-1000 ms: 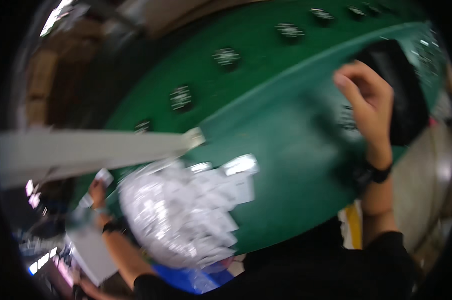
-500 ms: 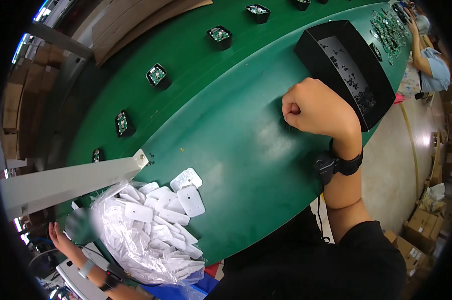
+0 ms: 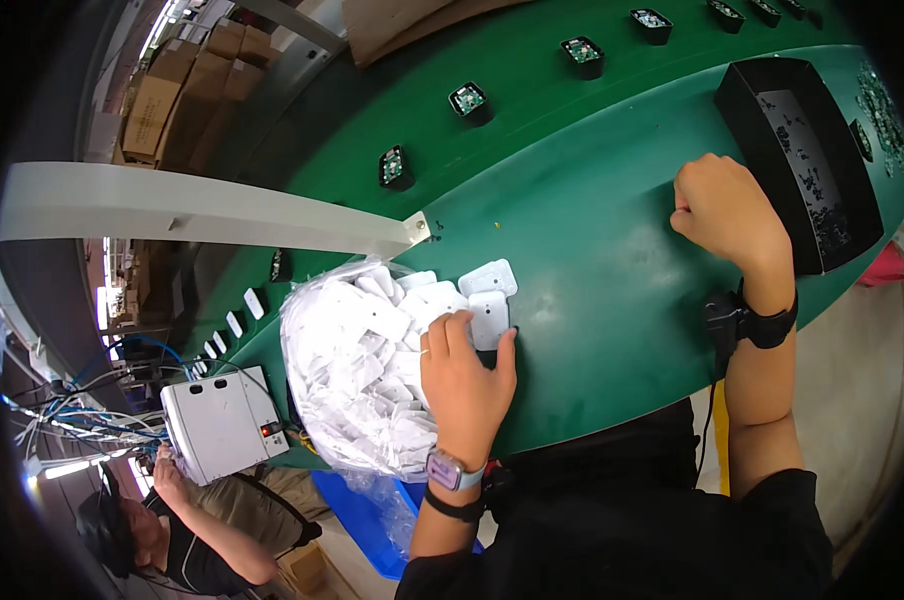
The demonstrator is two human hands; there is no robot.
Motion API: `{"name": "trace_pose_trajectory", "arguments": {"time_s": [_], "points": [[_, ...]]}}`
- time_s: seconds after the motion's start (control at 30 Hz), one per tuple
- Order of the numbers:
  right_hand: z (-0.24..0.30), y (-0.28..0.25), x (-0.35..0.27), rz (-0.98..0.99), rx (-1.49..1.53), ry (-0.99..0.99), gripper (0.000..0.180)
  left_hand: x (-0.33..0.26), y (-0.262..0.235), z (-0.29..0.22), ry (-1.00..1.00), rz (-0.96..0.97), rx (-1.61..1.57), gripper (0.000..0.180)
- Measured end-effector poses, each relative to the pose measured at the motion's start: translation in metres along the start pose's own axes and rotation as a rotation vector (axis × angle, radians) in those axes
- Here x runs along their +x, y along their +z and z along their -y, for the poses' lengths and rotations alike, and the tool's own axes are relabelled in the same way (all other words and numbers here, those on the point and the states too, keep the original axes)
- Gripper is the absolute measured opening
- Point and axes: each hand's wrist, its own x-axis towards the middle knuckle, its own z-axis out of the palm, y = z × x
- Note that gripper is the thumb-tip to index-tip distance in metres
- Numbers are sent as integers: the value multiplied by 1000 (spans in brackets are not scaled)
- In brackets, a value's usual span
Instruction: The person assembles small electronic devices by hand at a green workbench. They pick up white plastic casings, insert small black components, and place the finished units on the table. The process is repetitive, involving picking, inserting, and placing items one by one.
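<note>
My left hand [image 3: 467, 385] reaches over the edge of a pile of white plastic plates [image 3: 357, 340] that spill from a clear plastic bag. Its thumb and fingers are apart, nearest a loose white plate [image 3: 490, 318] with a small dark hole; contact is hard to make out. A second white plate [image 3: 489, 278] lies partly under that one. Above the green tabletop, my right hand [image 3: 727, 212] is closed, and whatever its fingers hold is hidden. Close to it stands a black open box [image 3: 752, 110] with small dark screws [image 3: 817, 190] inside.
Black housings with circuit boards [image 3: 469, 100] stand along the green belt [image 3: 532, 110]. A white post [image 3: 272, 215] crosses at left. Beyond it are a white machine [image 3: 217, 420] with cables and a co-worker [image 3: 202, 530]. Circuit boards [image 3: 880, 120] are heaped at far right.
My left hand has come from the far left, beyond the bag, to the white plates. My view has turned left, showing the co-worker and machine. My right hand stays closed.
</note>
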Motion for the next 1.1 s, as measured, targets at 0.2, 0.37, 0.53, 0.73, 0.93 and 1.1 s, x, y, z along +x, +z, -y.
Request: {"name": "trace_pose_trajectory", "arguments": {"time_s": [0.2,0.37,0.53,0.73,0.93,1.1], "points": [[16,0,10,12,429,-395,12,2,6,-6,-4,-38,43,33],[53,16,4,-55,665,-622,9,2,7,-4,19,75,-229,34],[70,7,0,-69,902,-699,7,-6,-4,-26,-362,36,-1247,40],[88,20,-9,-191,1138,-806,8,-1,-16,-28,-705,132,-2271,39],[100,33,-12,-463,905,-845,11,2,-11,-43,-855,223,-2393,40],[99,40,-10,-546,810,-831,13,2,-7,-42,-815,282,-2339,37]]}}
